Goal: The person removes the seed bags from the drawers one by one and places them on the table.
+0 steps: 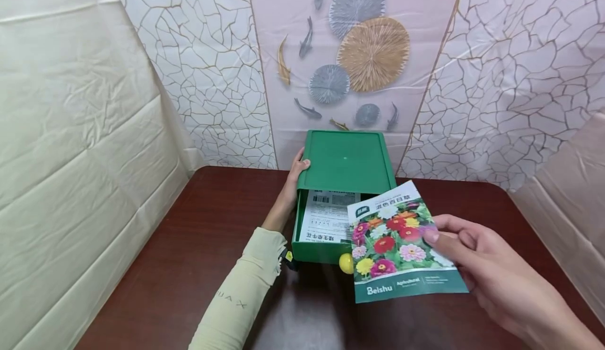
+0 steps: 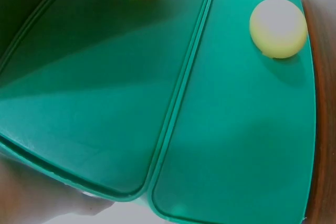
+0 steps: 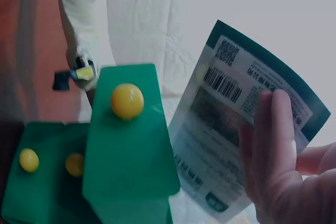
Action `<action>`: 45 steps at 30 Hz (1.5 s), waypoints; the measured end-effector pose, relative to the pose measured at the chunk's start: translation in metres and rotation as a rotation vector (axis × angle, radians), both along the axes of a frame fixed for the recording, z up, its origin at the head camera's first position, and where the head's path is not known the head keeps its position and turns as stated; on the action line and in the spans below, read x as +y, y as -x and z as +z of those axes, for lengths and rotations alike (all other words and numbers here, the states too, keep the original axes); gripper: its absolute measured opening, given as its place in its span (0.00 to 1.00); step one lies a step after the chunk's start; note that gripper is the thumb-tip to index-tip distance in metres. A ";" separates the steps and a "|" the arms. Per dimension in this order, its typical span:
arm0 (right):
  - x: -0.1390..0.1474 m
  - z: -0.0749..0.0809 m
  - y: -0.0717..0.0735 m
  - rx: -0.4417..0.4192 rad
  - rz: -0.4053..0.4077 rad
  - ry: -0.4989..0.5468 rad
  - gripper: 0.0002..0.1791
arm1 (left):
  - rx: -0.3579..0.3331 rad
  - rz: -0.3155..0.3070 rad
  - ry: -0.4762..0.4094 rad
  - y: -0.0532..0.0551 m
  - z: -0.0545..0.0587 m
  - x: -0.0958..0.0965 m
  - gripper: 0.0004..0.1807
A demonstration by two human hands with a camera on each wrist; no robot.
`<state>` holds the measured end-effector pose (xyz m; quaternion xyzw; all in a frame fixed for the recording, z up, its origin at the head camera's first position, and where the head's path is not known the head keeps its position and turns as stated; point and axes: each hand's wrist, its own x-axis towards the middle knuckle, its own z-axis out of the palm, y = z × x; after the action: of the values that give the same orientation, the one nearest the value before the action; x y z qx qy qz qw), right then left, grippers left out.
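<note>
My left hand [image 1: 298,168] holds the left side of a green drawer box [image 1: 347,161], its thumb over the top edge. The top drawer [image 1: 314,253] is pulled out toward me, with a yellow round knob [image 1: 346,264] on its front. Inside lies a seed packet [image 1: 326,218], its printed white back facing up. In front of the box's right side, my right hand [image 1: 491,266] pinches another seed packet [image 1: 402,245] by its right edge, thumb on the flower picture. Its back, with a barcode, shows in the right wrist view, fingers [image 3: 281,129] lying against it.
The box stands on a dark red-brown table [image 1: 222,208]. Other drawer fronts [image 3: 47,182] with yellow knobs show in the right wrist view. Behind the table hangs a patterned cloth [image 1: 212,66], and a pale cloth [image 1: 85,129] hangs along the left side.
</note>
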<state>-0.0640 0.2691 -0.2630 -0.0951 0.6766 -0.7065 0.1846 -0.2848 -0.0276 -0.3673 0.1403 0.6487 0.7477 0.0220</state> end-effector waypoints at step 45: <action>0.080 -0.132 0.061 -0.231 -0.434 0.009 0.08 | 0.042 -0.034 -0.063 0.000 -0.001 0.003 0.48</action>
<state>-0.1254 0.3488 -0.3946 0.1330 0.6522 -0.7389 0.1044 -0.2844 -0.0247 -0.3681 0.1676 0.6226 0.7642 0.0163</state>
